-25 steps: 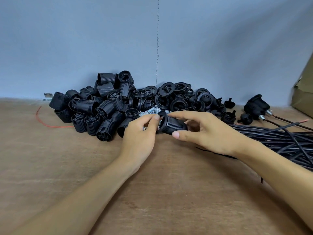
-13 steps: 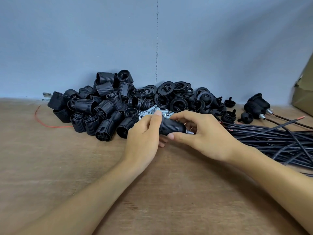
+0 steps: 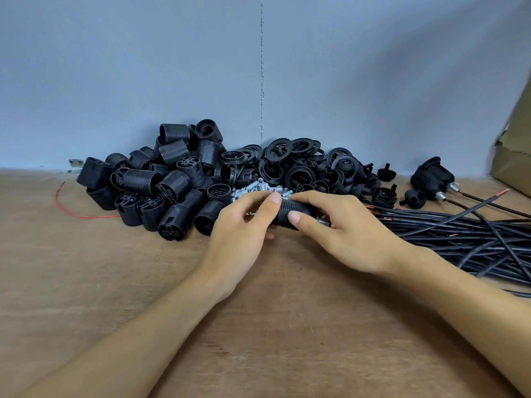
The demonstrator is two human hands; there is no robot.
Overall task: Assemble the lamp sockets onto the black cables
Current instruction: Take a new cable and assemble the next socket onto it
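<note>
A black ribbed lamp socket (image 3: pixel 290 212) lies sideways between both my hands, just above the wooden table (image 3: pixel 258 326). My left hand (image 3: pixel 241 228) pinches its left end with thumb and fingers. My right hand (image 3: pixel 342 228) grips its right part, thumb on the near side, with a small metal tip showing at that end. A bundle of black cables (image 3: pixel 465 234) with bare copper ends lies at the right. Whether a cable enters the held socket is hidden by my right hand.
A heap of black socket bodies (image 3: pixel 161 188) sits at the back left against the grey wall, black rings (image 3: pixel 290 159) and small caps (image 3: pixel 385 193) behind my hands, silver screws (image 3: pixel 253 189) between them. Assembled sockets (image 3: pixel 431 176) lie back right. A cardboard box (image 3: pixel 514 159) stands far right; a red wire (image 3: pixel 71 208) lies left.
The socket has been lowered a little and turned flatter, and both hands have closed in around it. My right thumb has slid onto its near side.
</note>
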